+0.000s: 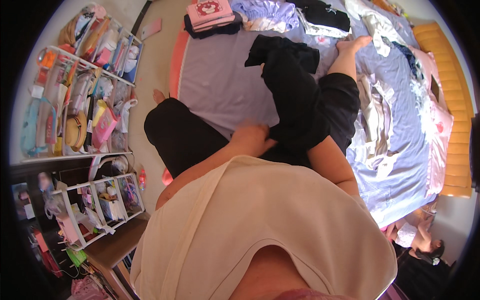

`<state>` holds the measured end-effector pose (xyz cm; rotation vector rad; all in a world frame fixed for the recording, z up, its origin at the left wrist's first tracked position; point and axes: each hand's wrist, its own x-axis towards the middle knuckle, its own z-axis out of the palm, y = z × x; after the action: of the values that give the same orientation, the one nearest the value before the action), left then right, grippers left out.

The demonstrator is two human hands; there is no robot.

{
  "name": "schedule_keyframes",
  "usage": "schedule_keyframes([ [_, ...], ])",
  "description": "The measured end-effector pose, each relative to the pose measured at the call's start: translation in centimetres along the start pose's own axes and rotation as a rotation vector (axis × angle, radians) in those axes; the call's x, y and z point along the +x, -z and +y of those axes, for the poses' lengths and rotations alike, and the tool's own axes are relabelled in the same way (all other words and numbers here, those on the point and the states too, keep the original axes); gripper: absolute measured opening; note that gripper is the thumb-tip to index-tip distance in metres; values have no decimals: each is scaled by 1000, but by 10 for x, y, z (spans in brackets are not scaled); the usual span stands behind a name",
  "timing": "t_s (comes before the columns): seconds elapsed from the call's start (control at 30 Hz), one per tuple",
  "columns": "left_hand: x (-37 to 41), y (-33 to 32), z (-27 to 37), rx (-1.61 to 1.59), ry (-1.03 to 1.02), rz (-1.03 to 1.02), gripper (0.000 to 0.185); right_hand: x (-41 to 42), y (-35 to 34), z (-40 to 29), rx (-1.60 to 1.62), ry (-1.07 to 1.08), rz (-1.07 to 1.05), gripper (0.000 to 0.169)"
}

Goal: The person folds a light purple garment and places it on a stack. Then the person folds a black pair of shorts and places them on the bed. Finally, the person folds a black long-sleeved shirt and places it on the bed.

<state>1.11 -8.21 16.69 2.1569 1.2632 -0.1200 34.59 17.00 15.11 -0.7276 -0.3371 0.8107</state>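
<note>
A black garment (296,90) lies bunched over the person's lap and the bed, its far end spread flat. My left forearm runs into this cloth from the right; only a small part of my left hand (263,69) shows at the cloth's far left edge, so its grip is hidden. At the near left edge of the same garment is my right hand (252,137), blurred, with its fingers partly hidden. Farther off on the bed (221,78) are a pink folded stack (210,13), lavender ruffled clothing (266,15) and a folded black garment (326,17).
Light crumpled clothes (375,112) lie on the bed's right side, near a pink pillow (438,150) and yellow headboard (446,97). White shelves (82,60) packed with belongings stand left. Another person (416,236) is beyond the bed at lower right.
</note>
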Motion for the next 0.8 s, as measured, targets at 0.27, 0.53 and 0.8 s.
schedule_keyframes([
  [0.27, 7, -15, 12, -467, -224, 148, 37, 82, -8, 9, 44, 93, 163, 60],
  [0.53, 3, 3, 12, -535, -119, -153, 56, 118, 28, 17, -119, 317, 208, 69],
  [0.8, 19, -32, -17, -1291, 198, -111, 48, 86, -7, 1, 136, 72, 165, 67],
])
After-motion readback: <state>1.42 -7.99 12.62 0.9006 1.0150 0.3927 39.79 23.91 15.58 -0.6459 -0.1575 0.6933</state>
